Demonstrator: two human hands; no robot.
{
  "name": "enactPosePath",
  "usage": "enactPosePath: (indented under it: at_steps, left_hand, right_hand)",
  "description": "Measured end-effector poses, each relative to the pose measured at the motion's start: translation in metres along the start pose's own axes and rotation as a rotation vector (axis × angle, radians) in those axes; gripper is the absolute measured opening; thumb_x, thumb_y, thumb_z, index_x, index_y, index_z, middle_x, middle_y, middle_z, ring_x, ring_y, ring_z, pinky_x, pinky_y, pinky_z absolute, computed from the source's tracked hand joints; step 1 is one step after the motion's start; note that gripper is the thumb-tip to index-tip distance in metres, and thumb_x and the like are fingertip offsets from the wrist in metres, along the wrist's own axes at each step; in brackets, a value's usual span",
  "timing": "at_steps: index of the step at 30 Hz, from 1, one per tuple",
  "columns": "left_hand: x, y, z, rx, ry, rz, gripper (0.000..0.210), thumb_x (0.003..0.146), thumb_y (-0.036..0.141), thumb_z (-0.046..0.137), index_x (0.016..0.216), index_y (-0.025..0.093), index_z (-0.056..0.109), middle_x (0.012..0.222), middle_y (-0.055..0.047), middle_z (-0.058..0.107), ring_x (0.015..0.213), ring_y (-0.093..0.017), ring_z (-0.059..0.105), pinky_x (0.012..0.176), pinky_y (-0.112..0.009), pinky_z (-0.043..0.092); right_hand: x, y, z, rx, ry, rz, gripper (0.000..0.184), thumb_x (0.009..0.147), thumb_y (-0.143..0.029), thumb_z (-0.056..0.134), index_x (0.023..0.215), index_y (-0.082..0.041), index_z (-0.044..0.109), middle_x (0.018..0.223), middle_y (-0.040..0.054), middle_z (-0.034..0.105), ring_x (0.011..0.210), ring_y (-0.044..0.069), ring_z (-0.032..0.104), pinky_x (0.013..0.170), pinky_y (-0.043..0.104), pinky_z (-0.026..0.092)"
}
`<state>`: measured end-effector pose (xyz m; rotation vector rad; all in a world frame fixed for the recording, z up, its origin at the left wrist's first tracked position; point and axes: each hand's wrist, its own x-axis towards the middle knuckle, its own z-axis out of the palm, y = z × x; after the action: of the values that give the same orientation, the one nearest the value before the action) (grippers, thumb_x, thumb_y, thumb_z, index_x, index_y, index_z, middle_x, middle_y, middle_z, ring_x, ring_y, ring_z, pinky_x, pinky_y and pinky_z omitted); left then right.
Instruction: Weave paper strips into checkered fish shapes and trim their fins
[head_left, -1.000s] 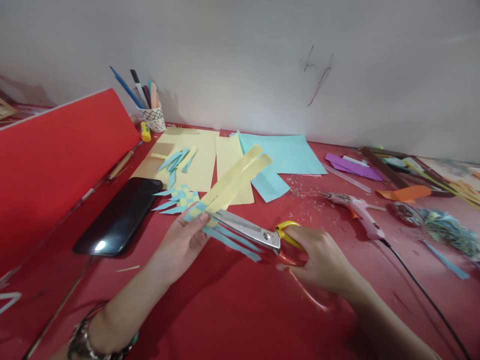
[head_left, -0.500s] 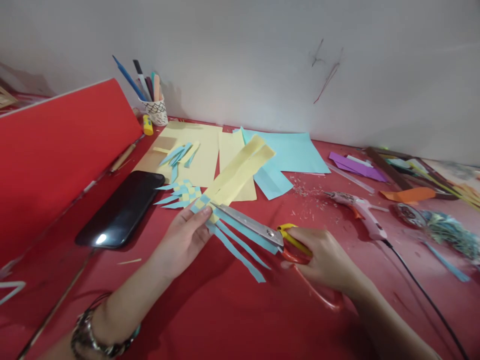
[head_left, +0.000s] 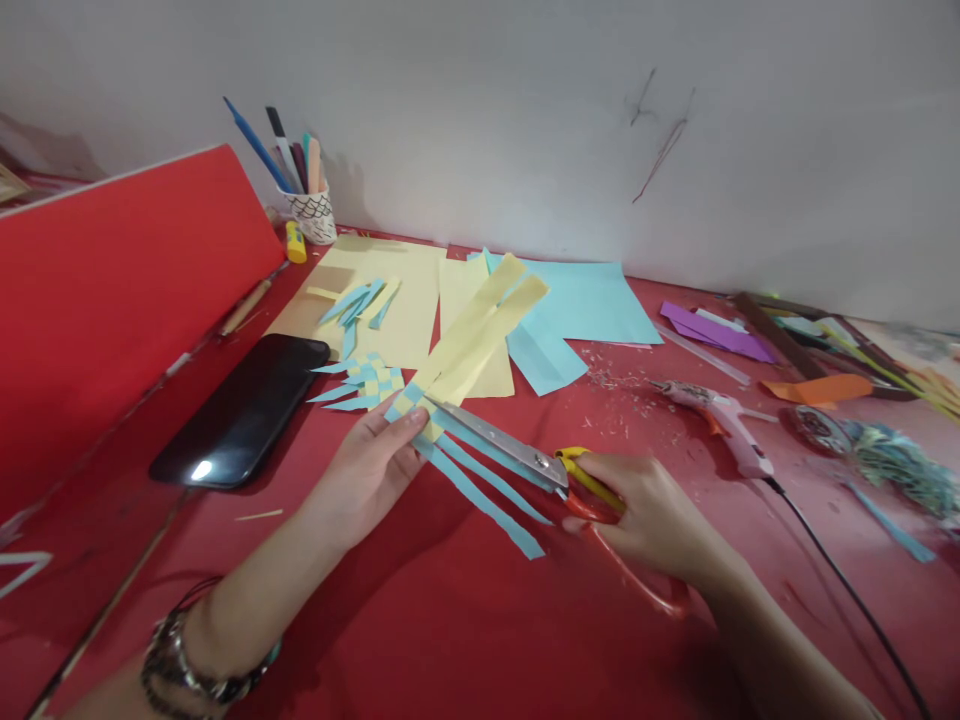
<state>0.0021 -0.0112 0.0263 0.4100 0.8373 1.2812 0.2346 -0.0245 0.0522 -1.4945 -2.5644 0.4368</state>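
Observation:
Between thumb and fingers my left hand point(head_left: 379, 465) pinches a woven paper piece point(head_left: 411, 398) of blue and yellow strips. Its long yellow strips point(head_left: 480, 330) point away from me, and its loose blue strips point(head_left: 491, 500) hang toward the lower right. My right hand point(head_left: 645, 510) grips scissors point(head_left: 517, 450) with yellow and red handles. Their blade tips lie at the woven part, beside my left thumb, along a blue strip. Just beyond my left hand, a second small woven piece point(head_left: 371, 383) with pointed blue ends rests on the red table point(head_left: 480, 620).
Left are a black phone point(head_left: 244, 410) and a red board point(head_left: 127, 300). Behind stand a pen cup point(head_left: 311, 215), yellow paper point(head_left: 397, 260) and blue paper point(head_left: 592, 300). Right lie a glue gun point(head_left: 720, 425) with its cord, purple paper point(head_left: 716, 332) and an orange scrap point(head_left: 817, 390).
The woven piece has tilted slightly, and its loose blue strips have shifted a little to the right. The scissor tips stay close to the weave. Both hands keep their holds.

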Motion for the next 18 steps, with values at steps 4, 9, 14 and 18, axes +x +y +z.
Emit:
enactPosePath:
  at_steps: [4, 9, 14, 18]
  left_hand:
    - [-0.0001, 0.0005, 0.0004, -0.014, -0.001, -0.013, 0.011, 0.068, 0.011, 0.06, 0.077, 0.017, 0.062, 0.067, 0.0, 0.068, 0.058, -0.012, 0.063, 0.056, -0.021, 0.051]
    - [-0.0003, 0.0014, 0.0006, -0.008, 0.035, -0.028, 0.009, 0.067, 0.01, 0.061, 0.074, 0.017, 0.061, 0.068, 0.001, 0.068, 0.06, -0.012, 0.063, 0.059, -0.021, 0.051]
    - [0.0005, 0.0002, -0.0002, -0.022, 0.021, -0.029, 0.009, 0.064, 0.011, 0.064, 0.071, 0.017, 0.062, 0.067, 0.002, 0.067, 0.06, -0.011, 0.062, 0.057, -0.021, 0.051]
    - [0.0023, 0.0, -0.0005, -0.015, 0.011, 0.012, 0.011, 0.06, 0.014, 0.069, 0.069, 0.015, 0.062, 0.066, 0.002, 0.066, 0.059, -0.01, 0.06, 0.056, -0.018, 0.049]
  right_hand:
    - [0.0004, 0.0011, 0.0008, -0.009, -0.021, 0.0, 0.038, 0.072, -0.051, 0.05, 0.058, -0.019, 0.038, 0.054, -0.0041, 0.041, 0.048, 0.008, 0.03, 0.047, 0.019, 0.024]
    - [0.0009, 0.0021, 0.002, 0.017, -0.047, 0.007, 0.04, 0.072, -0.052, 0.05, 0.058, -0.018, 0.036, 0.053, -0.0053, 0.037, 0.048, 0.007, 0.028, 0.047, 0.019, 0.023]
    - [0.0005, 0.0042, 0.0019, 0.024, -0.048, 0.033, 0.041, 0.072, -0.052, 0.05, 0.056, -0.018, 0.032, 0.052, -0.0061, 0.033, 0.047, 0.006, 0.025, 0.046, 0.019, 0.021]
    - [0.0013, 0.0087, 0.0, 0.075, -0.002, 0.07, 0.042, 0.071, -0.051, 0.051, 0.056, -0.019, 0.029, 0.05, -0.0069, 0.028, 0.046, 0.006, 0.022, 0.045, 0.019, 0.02]
